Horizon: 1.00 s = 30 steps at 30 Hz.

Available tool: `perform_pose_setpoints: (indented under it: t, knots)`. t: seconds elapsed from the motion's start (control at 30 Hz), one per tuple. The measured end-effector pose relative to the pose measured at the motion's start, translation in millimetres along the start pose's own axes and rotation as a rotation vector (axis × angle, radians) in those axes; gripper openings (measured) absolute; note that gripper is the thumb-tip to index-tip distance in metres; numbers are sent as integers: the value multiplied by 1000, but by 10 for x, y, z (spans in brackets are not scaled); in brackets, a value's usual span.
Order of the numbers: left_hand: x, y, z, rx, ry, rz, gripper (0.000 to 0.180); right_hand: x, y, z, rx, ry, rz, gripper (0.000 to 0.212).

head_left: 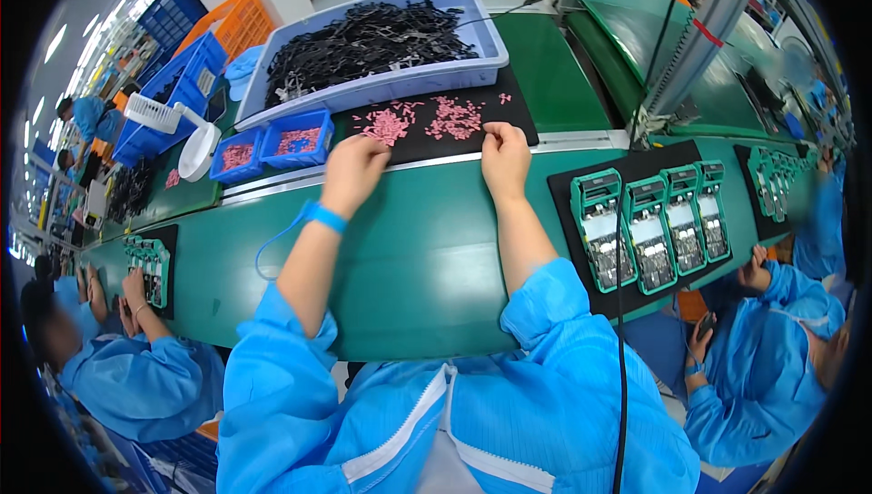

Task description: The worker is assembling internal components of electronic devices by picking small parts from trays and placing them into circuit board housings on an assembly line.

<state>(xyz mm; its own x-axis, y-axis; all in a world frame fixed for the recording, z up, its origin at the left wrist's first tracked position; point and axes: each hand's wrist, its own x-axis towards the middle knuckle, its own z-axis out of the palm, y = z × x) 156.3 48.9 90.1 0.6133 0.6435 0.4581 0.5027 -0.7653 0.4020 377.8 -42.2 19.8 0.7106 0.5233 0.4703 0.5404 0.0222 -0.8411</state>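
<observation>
Two loose piles of small pink pieces, a left pile (388,124) and a right pile (454,119), lie on a black mat (516,111) in front of me. My left hand (354,172) rests by the mat's near edge, just below the left pile. Its fingers are curled together, and whatever they may hold is hidden. On the other side, my right hand (506,160) has thumb and fingers pinched beside the right pile. Anything in that pinch is too small to make out. A blue wrist strap (324,216) with a cord circles my left wrist.
Behind the mat stands a large pale-blue bin (400,88) heaped with black parts. Small blue trays (262,167) of pink pieces sit left, near a white fan (198,151). Green-framed circuit boards (650,244) lie right. A black cable (620,330) hangs down; co-workers sit on both sides.
</observation>
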Motion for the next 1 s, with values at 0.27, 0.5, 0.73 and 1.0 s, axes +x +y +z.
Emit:
perform_pose_setpoints:
  t: [0.27,0.5,0.73,1.0]
  knots:
    - [508,251,744,21,-114,-158,12,-11,-21,14,-69,-32,11,9]
    - [662,286,816,161,-153,16,8,45,-92,18,-118,-33,-1,9]
    - [596,261,711,91,-231,102,5,7,-95,19,-139,-46,-40,8]
    - [435,203,580,127,-152,81,7,-112,-133,11,-138,-88,10,9]
